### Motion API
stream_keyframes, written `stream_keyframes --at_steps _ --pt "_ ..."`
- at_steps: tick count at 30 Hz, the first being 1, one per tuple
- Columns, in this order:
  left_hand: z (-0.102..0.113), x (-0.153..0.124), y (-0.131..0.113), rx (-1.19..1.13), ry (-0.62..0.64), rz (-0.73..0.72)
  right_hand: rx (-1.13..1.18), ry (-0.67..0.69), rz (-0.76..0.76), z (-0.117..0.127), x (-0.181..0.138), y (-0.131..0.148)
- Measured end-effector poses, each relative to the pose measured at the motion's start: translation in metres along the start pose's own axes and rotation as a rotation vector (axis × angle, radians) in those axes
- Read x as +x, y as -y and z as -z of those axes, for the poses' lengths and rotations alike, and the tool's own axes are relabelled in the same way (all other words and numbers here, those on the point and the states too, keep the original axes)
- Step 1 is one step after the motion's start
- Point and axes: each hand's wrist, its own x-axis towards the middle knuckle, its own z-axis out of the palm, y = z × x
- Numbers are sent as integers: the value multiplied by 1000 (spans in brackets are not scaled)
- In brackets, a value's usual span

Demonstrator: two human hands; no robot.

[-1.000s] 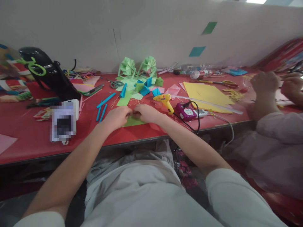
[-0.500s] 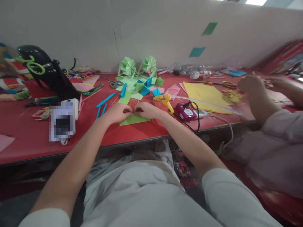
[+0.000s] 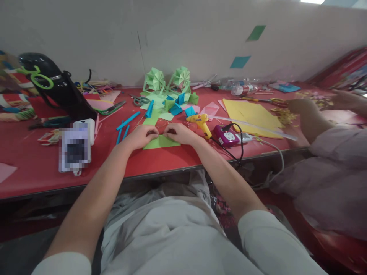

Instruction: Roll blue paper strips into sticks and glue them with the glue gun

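A sheet of light green paper [image 3: 162, 143] lies on the red tabletop in front of me. At its far edge, my left hand [image 3: 142, 136] is closed, thumb and fingers pinched on the paper. Just to the right, my right hand [image 3: 179, 133] pinches the same edge, its fingertips a short gap from the left ones. The fingertips partly hide that edge. Beyond my hands are a green paper strip [image 3: 153, 117] and folded blue paper pieces [image 3: 176, 109]. A yellow glue gun [image 3: 201, 123] rests right of my right hand.
Two green paper wheel models [image 3: 155, 79] stand by the wall. Left are rolled blue paper sticks [image 3: 128, 120], a phone [image 3: 75, 147] and a black bottle [image 3: 54, 86]. Right are a purple power socket [image 3: 226, 135], yellow paper [image 3: 248, 116] and a co-worker's hand [image 3: 299, 109].
My fingertips have moved slightly apart along the paper's edge, and the sheet has shifted a little toward the left. The co-worker's hands have lowered toward the table.
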Motion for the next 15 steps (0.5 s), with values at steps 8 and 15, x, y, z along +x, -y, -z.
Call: stream_keyframes --at_steps 8,15 --pt "6 -5 18 -236 12 120 -10 -48 50 2 -2 0" --pt "8 -7 18 -281 -18 153 -1 -73 82 0 -2 1"
